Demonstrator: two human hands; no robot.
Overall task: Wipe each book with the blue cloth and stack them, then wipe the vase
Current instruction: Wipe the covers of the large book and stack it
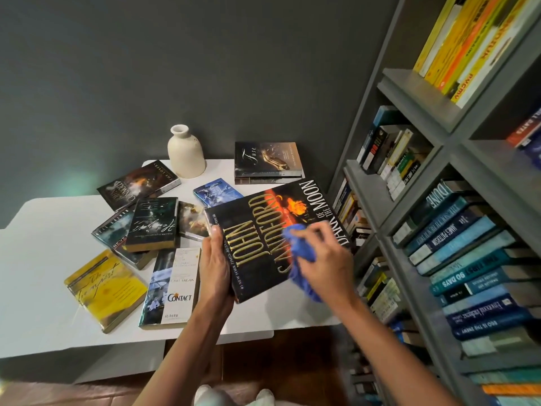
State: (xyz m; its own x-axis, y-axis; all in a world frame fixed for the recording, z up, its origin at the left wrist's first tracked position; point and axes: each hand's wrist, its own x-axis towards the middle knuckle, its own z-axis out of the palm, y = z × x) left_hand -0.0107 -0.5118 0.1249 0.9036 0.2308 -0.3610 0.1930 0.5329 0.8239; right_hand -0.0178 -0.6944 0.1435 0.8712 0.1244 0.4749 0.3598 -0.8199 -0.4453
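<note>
My left hand grips the spine edge of a large black book with gold lettering, holding it tilted above the white table. My right hand holds the bunched blue cloth against the book's cover. A cream vase stands upright at the table's back. A small stack of two dark books lies at the back right. Several other books lie scattered flat to the left, among them a yellow one and a "Contact" paperback.
A grey bookshelf packed with books rises close on the right. A dark grey wall stands behind the table. The table's front edge steps back near my arms, with brown floor and my feet below.
</note>
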